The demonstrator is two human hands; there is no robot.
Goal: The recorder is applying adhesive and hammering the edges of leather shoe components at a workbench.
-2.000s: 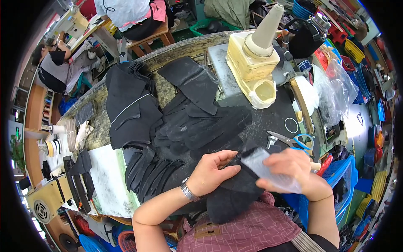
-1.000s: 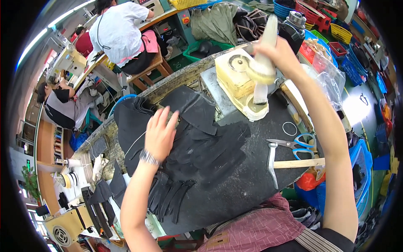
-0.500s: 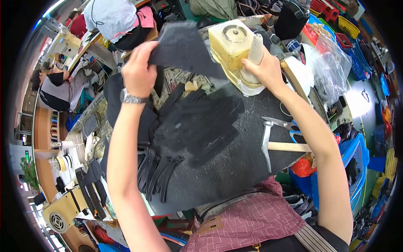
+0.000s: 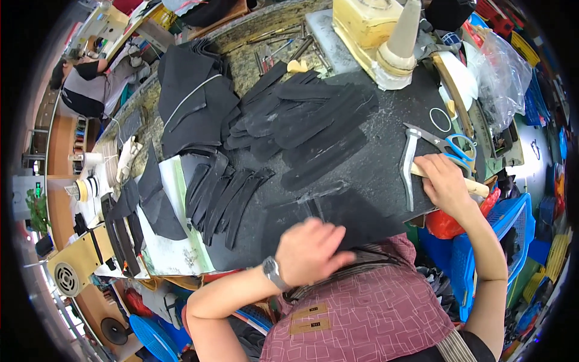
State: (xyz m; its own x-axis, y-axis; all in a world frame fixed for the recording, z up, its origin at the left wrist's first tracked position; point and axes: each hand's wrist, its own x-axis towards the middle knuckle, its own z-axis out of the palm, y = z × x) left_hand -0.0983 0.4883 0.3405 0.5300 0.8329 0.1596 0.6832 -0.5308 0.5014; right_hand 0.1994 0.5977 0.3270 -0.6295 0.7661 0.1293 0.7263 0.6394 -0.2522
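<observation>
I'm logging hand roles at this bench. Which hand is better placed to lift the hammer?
Right. The right hand already rests on the hammer's wooden handle, beside the scissors. The left hand lies flat on a black piece at the near edge, well apart from the hammer.

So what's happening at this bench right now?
A person is working at a bench covered in cut black pieces. The left hand lies flat on a black piece at the near edge of the dark work mat. The right hand grips the wooden handle of a hammer lying on the mat, next to blue-handled scissors. Stacks of black strips lie to the left, and more pieces are piled further back.
</observation>
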